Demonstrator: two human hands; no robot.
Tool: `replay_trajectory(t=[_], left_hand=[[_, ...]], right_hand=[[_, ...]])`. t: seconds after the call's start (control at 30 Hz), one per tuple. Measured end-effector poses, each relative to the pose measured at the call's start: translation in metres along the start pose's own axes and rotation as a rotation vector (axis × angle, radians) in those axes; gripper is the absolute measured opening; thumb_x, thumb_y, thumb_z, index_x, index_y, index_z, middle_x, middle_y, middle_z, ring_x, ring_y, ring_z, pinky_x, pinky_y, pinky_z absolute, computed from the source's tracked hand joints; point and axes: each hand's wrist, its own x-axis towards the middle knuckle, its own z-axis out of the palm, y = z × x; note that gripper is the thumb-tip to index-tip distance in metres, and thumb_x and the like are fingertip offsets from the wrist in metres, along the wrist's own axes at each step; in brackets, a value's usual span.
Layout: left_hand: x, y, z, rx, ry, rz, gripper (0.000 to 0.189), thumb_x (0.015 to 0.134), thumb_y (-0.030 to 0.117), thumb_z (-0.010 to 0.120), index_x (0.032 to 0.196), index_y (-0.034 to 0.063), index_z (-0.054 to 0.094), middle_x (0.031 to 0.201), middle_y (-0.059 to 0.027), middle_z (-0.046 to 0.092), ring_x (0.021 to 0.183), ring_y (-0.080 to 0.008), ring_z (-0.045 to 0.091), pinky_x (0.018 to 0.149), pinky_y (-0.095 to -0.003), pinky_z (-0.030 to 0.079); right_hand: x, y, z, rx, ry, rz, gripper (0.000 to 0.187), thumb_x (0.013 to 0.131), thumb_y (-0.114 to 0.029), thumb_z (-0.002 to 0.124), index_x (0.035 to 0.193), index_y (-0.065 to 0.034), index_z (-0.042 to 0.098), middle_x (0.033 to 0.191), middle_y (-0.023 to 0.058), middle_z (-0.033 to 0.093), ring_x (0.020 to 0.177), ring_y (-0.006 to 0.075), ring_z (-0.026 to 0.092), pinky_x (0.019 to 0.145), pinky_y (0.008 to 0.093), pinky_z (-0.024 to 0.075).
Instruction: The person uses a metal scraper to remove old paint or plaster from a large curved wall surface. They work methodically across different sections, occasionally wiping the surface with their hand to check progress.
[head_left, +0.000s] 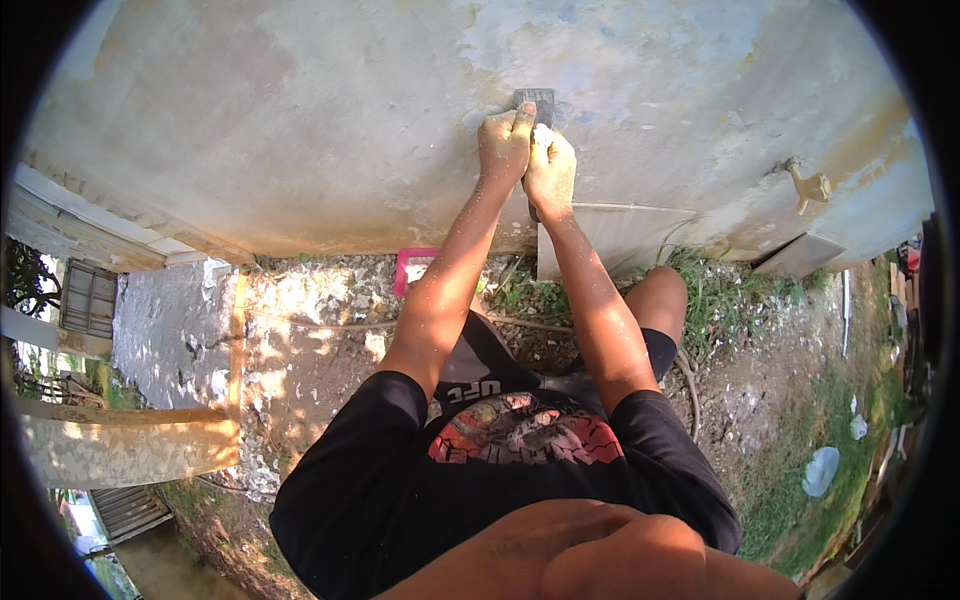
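Note:
Both my hands are closed side by side around a scraper (535, 97) with a wide grey metal blade. My left hand (504, 146) has its thumb on the blade's face; my right hand (551, 169) grips just beside and below it, with a white flake by its fingers. The blade meets the wall (337, 135), whose paint is patchy and worn, though whether its edge is pressed flat I cannot tell. A dark handle end shows under my right wrist. White flecks dot both forearms.
On the wall at right is a tap (810, 185). A pale panel (615, 232) leans at the wall's base, near a pink frame (401, 271). A hose (694, 397) crosses the flake-strewn ground around my legs. At left stands a low wall or column (135, 450).

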Motion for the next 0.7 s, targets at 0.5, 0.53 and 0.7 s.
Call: replay_trajectory(t=[0.5,0.53,0.7], left_hand=[[0.016,0.046,-0.003,-0.112,0.039,-0.013,0.054,0.107,0.031,0.07,0.065,0.0011,0.055,0.06,0.0005,0.053,0.06,-0.0115,0.046,0.057,-0.0384,0.039],[0.006,0.045,-0.005,-0.084,0.035,-0.015,0.053,0.108,0.029,0.07,0.064,0.0049,0.054,0.062,0.0034,0.053,0.062,-0.0095,0.045,0.056,-0.0354,0.038],[0.008,0.033,-0.017,-0.046,-0.034,-0.114,0.05,0.11,0.029,0.068,0.066,0.0063,0.061,0.065,0.005,0.057,0.061,-0.0069,0.047,0.056,-0.0314,0.038]], right_hand=[[0.026,-0.029,0.004,0.025,-0.006,-0.153,0.025,0.108,-0.015,0.054,0.09,-0.0015,0.066,0.072,0.0016,0.057,0.062,0.0113,0.052,0.056,0.033,0.0435],[0.018,-0.027,0.005,0.031,0.038,-0.214,0.028,0.109,-0.015,0.053,0.088,-0.0012,0.065,0.071,0.0016,0.055,0.06,0.0119,0.052,0.055,0.033,0.0433],[0.008,-0.023,0.01,0.037,-0.041,-0.033,0.03,0.11,-0.02,0.051,0.091,-0.0012,0.065,0.082,0.0101,0.062,0.069,0.0203,0.058,0.063,0.0369,0.0466]])
